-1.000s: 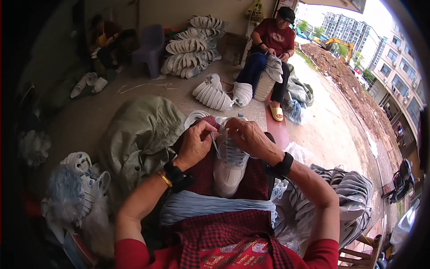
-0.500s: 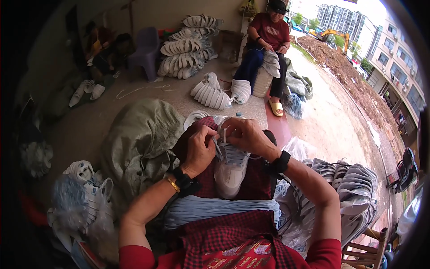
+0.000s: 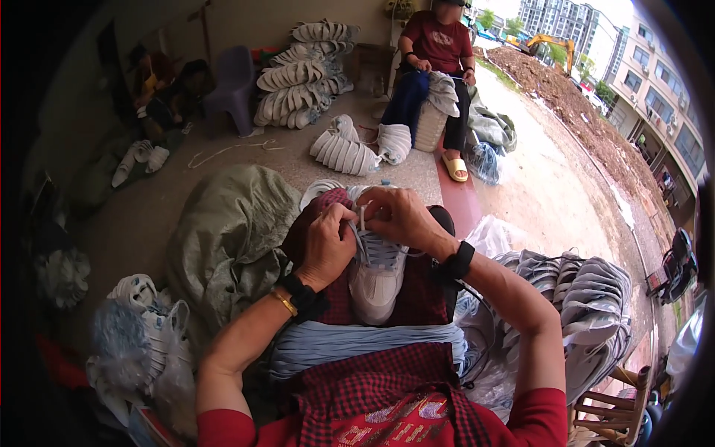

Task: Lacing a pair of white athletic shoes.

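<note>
A white shoe [image 3: 375,293] lies on my lap with its toe toward me, over a dark red checked cloth. Pale blue-grey shoelace [image 3: 381,252] crosses its front in rows. Beside the ankle end my left hand [image 3: 328,242] is closed, with a strand of lace pinched between thumb and fingertips. Facing it, my right hand [image 3: 406,216] is bent over the top of the shoe, its fingers pinching a lace loop near the upper eyelets. The fingers partly hide the shoe's opening. Across my lap, nearer to me, runs a thick bundle of light blue laces [image 3: 365,346].
Stacked shoe uppers [image 3: 596,305] lie at my right by a wooden chair [image 3: 607,417]. Bagged shoes [image 3: 153,328] and a green sack [image 3: 231,238] lie at my left. Ahead are more uppers [image 3: 344,153] and a seated person [image 3: 439,52] handling lace; a purple chair [image 3: 232,89] stands behind.
My hands and the shoe have shifted slightly left in view, still close together at the laces. The seated person's hands have moved apart, with a strand stretched between them.
</note>
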`<state>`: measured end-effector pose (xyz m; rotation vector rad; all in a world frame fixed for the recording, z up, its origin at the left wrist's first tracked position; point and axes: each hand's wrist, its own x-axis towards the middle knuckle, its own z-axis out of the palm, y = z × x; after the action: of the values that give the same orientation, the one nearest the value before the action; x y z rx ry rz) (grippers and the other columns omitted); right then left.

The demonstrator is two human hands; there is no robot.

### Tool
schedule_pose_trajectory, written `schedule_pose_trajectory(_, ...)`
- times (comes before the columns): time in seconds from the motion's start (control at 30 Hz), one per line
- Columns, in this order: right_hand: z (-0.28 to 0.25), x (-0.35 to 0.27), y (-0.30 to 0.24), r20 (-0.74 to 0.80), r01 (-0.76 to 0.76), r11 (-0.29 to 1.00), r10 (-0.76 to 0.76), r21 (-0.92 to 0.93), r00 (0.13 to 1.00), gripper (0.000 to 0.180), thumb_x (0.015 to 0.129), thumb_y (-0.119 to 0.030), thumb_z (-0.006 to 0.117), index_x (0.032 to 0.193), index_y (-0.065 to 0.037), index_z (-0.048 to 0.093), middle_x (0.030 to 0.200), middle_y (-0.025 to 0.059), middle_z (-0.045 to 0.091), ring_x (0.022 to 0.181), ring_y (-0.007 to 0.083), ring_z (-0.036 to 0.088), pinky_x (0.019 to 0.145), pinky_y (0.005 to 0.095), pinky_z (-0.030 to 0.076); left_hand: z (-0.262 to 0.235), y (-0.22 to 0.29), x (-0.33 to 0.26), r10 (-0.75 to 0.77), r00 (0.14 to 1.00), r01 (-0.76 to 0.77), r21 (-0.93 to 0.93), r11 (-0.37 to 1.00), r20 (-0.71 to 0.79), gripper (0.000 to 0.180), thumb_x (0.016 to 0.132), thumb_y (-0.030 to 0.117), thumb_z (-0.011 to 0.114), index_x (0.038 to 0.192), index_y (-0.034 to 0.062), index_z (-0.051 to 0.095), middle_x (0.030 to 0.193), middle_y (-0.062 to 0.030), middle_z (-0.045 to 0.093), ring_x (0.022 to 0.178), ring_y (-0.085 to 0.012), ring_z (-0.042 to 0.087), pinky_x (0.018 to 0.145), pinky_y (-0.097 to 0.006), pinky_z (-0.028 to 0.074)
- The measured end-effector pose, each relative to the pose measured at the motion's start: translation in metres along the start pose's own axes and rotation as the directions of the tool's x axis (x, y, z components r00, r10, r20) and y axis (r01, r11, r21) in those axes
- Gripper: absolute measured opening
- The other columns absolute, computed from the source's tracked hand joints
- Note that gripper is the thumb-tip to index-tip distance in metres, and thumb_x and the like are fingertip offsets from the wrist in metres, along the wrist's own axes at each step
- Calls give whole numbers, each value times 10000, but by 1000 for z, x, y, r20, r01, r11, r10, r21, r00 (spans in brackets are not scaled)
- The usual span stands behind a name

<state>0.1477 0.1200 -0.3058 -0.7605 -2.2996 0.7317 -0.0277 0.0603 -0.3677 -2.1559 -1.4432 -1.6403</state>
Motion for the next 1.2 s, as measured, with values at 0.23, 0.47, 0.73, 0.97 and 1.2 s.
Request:
schedule_pose_trajectory(0.23, 0, 5, 9, -37, 60, 995, -63, -76, 997, 273, 752, -46, 675, 1025, -31, 678, 761, 129, 706, 663, 242, 699, 619, 347, 543, -1, -20, 4, -507, 704, 707, -554, 439, 497, 240, 894, 222, 761, 991, 24, 669, 832, -6, 680, 712, -60, 614, 658, -238, 517)
schedule_pose_trajectory(0.47, -41, -1, 22, 15, 121, 915, -125, -385, 992, 40, 817, -12, 626, 847, -23, 603, 778, 131, 636, 745, 259, 663, 678, 398, 492, -17, -16, 17, -572, 729, 661, -604, 444, 377, 154, 953, 163, 665, 1060, 52, 665, 914, 3, 671, 810, -69, 632, 746, -235, 547)
schedule_pose_trajectory(0.73, -61, -37, 25, 71, 95, 966, -80, -241, 994, 438, 873, -238, 744, 1221, -19, 595, 1147, 153, 636, 1008, 282, 647, 877, 379, 530, -37, -11, 3, -444, 745, 667, -550, 503, 498, 280, 922, 93, 635, 1196, 43, 608, 1136, -47, 640, 929, -94, 620, 795, -266, 548)
schedule_pose_trajectory(0.97, -36, -13, 25, 215, 119, 972, -75, -200, 974, 406, 932, -335, 678, 1176, -17, 611, 1101, 121, 641, 964, 222, 620, 848, 354, 482, -68, -24, -1, -549, 716, 698, -421, 580, 431, 272, 905, 65, 627, 1172, 14, 628, 1118, -67, 655, 901, -128, 662, 751, -265, 567)
schedule_pose_trajectory(1.2, -99, -45, 77, -217, 151, 984, -169, -98, 961, 296, 919, -74, 617, 1205, -1, 596, 1078, 63, 618, 1049, 182, 606, 915, 323, 500, -49, -30, 14, -473, 788, 606, -359, 710, 394, 214, 919, 90, 613, 1088, -26, 674, 961, -84, 717, 850, -138, 701, 748, -271, 574)
